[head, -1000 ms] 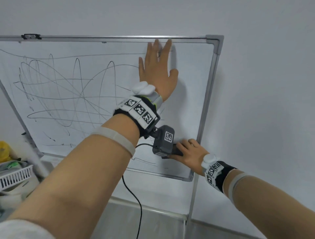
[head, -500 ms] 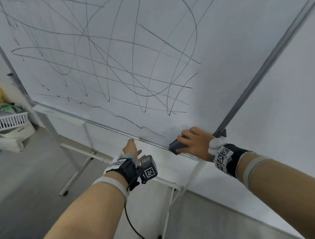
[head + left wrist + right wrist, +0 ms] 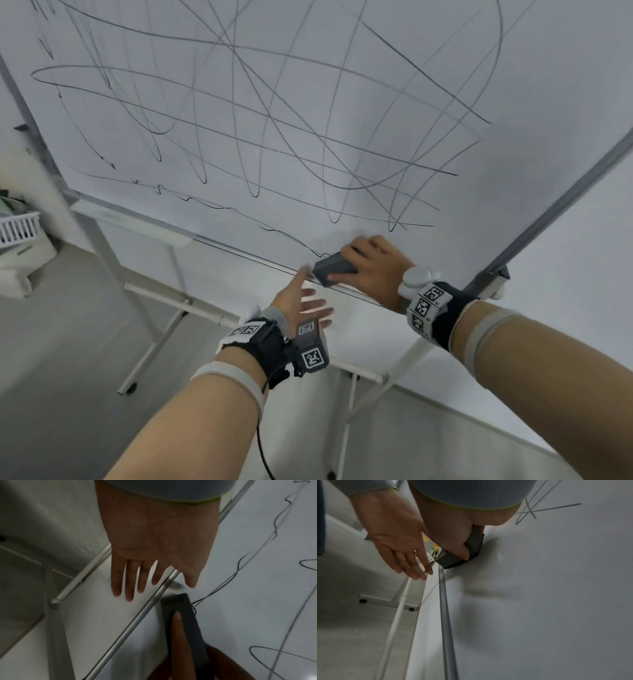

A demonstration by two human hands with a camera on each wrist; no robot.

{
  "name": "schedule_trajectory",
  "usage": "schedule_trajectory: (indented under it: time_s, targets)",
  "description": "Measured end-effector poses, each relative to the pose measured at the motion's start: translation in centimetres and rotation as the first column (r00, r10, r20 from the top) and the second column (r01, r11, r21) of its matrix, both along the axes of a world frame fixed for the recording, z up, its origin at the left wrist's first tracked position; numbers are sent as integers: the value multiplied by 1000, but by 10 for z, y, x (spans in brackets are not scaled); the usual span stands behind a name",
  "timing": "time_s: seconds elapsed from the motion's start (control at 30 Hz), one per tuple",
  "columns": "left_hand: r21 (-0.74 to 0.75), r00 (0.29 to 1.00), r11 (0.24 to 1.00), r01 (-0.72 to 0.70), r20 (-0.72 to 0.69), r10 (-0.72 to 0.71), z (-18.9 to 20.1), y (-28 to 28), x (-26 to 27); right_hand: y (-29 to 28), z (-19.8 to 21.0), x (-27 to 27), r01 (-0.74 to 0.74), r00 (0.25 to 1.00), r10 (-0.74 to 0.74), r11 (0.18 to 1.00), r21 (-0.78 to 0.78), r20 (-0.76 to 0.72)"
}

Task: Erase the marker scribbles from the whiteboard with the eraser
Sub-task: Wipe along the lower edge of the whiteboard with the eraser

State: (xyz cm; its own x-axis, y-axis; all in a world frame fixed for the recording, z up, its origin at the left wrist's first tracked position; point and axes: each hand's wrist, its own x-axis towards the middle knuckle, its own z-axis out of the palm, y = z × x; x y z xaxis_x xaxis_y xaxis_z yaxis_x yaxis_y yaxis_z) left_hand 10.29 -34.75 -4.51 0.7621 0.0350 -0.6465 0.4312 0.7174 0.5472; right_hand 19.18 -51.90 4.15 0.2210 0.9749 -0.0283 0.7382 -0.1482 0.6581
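Gripping the eraser [image 3: 334, 272] in my right hand [image 3: 375, 270], I have it pressed flat against the whiteboard [image 3: 513, 85] at its bottom edge, near the lower right corner. It is a dark grey rectangular block with a matte, hard-looking back; my thumb lies along one long side and my fingers curl over the other. One short end of it sits right at the tail of the lowest wavy marker line.

My left hand [image 3: 301, 301] hangs just below the eraser, off the board, with straight, slightly spread fingers and nothing in it.

The scribbles [image 3: 274, 120] are thin dark loops and long crossing strokes covering most of the smooth, glossy white panel. A slim silver metal frame [image 3: 565, 202] edges the board, with a narrow tray [image 3: 137, 222] fixed along the bottom at the left. White tubular legs and a crossbar [image 3: 171, 301] carry it over a pale grey floor [image 3: 68, 342].

Far left, a white slatted plastic basket [image 3: 17, 228] sits on a white box; from the right wrist view I make out small yellow and green items there, but not what they are or whether they lie inside it.

Both wrists wear black bands with square black-and-white markers.
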Motion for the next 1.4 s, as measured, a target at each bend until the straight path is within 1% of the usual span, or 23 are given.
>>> schedule_trajectory:
  time_s: [0.07, 0.13, 0.27, 0.33, 0.4, 0.47, 0.53, 0.57, 0.6, 0.67, 0.73, 0.8, 0.83, 0.9, 0.97, 1.03, 1.1, 1.17, 1.23, 1.33, 1.4]
  targets:
    - [-5, 995, 997, 80, 56, -80, 11, 0, 0, 6, -6, -7, 52, 999, -51, 995, 85, -15]
    - [42, 987, 993, 110, 109, -114, 22, -2, 5, 6, -14, -15, 134, 991, -131, 980, 149, -29]
    - [195, 990, 975, 108, 66, -122, 31, -4, 18, 6, -30, -36, 318, 947, -302, 925, 208, -107]
    - [194, 989, 973, 123, 56, -137, 29, -7, 19, 4, -35, -41, 367, 930, -346, 904, 221, -126]
    - [128, 983, 980, 155, 78, -166, 23, -9, 13, 3, -35, -43, 363, 931, -344, 908, 209, -125]
    - [34, 984, 986, 161, 65, -163, 11, -10, 6, -1, -30, -44, 318, 947, -303, 929, 188, -103]
    - [-55, 996, 995, 88, -4, -88, -3, -7, 5, -11, -27, -43, 250, 967, -243, 963, 100, -76]
    - [-88, 999, 996, 21, -43, -25, -8, -4, 7, -18, -25, -40, 209, 977, -206, 977, 43, -64]
    - [-95, 997, 994, -52, -69, 46, -15, 0, 10, -27, -26, -36, 166, 985, -166, 986, -4, -49]
    - [-87, 982, 979, -184, -59, 179, -17, 13, 18, -44, -21, -34, 130, 991, -131, 987, -93, -6]
    - [-112, 962, 955, -273, -52, 269, -21, 24, 22, -52, -21, -29, 115, 993, -117, 977, -179, -1]
    - [-148, 945, 934, -325, -35, 324, -25, 28, 23, -52, -21, -28, 115, 993, -120, 970, -216, -11]
    - [-171, 941, 926, -336, -19, 338, -25, 29, 22, -47, -21, -27, 101, 994, -106, 971, -215, -12]
    - [-224, 944, 920, -321, 6, 331, -31, 27, 22, -29, -20, -24, 32, 999, -29, 986, -164, 22]
    - [-279, 945, 910, -307, 23, 326, -36, 27, 20, -2, -17, -22, -60, 997, 62, 997, -50, 52]
    - [-272, 951, 917, -290, 23, 308, -42, 30, 16, 26, -14, -21, -152, 988, 150, 985, 77, 34]
    - [-269, 956, 924, -271, 41, 292, -46, 36, 10, 46, -12, -21, -198, 980, 199, 968, 154, 11]
    - [-292, 952, 918, -269, 62, 299, -48, 46, 5, 55, -13, -22, -207, 977, 213, 966, 156, -19]
    - [-301, 939, 903, -308, 55, 339, -49, 59, 0, 53, -14, -22, -196, 980, 199, 975, 102, -22]
    - [-330, 873, 828, -452, 25, 487, -47, 79, -3, 45, -14, -18, -196, 981, 194, 979, 55, 27]
    - [-352, 830, 778, -521, 6, 558, -45, 97, -7, 53, -13, -18, -209, 977, 206, 977, 53, 46]
